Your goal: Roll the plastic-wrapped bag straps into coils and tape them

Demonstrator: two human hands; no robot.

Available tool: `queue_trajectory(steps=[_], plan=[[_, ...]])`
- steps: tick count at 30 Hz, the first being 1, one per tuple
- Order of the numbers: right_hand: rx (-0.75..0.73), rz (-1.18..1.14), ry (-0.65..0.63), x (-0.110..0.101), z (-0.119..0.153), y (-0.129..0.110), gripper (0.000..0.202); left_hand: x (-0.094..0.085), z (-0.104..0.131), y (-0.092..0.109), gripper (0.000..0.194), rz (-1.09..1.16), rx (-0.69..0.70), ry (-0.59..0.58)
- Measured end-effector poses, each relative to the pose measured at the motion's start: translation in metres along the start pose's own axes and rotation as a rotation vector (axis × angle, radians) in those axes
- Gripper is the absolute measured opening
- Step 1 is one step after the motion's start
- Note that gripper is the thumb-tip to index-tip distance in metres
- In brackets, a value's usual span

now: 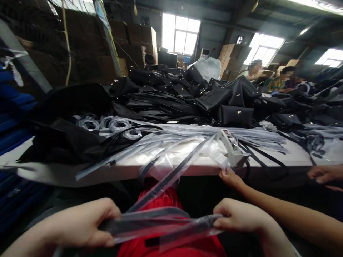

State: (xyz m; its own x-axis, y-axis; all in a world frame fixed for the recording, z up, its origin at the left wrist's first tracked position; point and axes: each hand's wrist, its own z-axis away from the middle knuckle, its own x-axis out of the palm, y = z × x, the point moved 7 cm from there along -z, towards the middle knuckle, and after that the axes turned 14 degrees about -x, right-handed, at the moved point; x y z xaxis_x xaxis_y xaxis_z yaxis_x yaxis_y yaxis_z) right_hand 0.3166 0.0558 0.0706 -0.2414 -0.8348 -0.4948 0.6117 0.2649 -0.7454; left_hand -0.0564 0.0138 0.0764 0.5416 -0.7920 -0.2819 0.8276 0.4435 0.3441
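Low in front of the red clothing, a black strap in a clear plastic sleeve (150, 225) is stretched between my two hands. My left hand (92, 223) is closed round its left part. At the other end, my right hand (234, 217) pinches the plastic between thumb and fingers. Another length of sleeved strap (174, 176) slants from the lap up to the table. There it reaches toward a small grey-white machine or dispenser (232, 148). Some of the plastic near my hands is blurred.
A co-worker's hand (232, 178) touches plastic beside the machine; another person's hand (327, 175) is farther right. Sleeved straps (257, 137) and coiled straps (119, 124) lie on the white table (193, 170). Black bags (235, 116) are heaped behind. Blue stacked material (13, 117) stands left.
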Motion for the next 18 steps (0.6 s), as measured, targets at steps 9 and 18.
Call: queue_trajectory(steps=[9,18], plan=[[-0.540,0.058,0.306,0.031,-0.090,-0.102,0.063,0.048,-0.009,0.059,0.041,0.069,0.281,-0.113],[-0.298,0.106,-0.024,0.017,-0.080,-0.032,0.037,0.066,-0.033,0.008,0.039,0.174,0.290,-0.694]])
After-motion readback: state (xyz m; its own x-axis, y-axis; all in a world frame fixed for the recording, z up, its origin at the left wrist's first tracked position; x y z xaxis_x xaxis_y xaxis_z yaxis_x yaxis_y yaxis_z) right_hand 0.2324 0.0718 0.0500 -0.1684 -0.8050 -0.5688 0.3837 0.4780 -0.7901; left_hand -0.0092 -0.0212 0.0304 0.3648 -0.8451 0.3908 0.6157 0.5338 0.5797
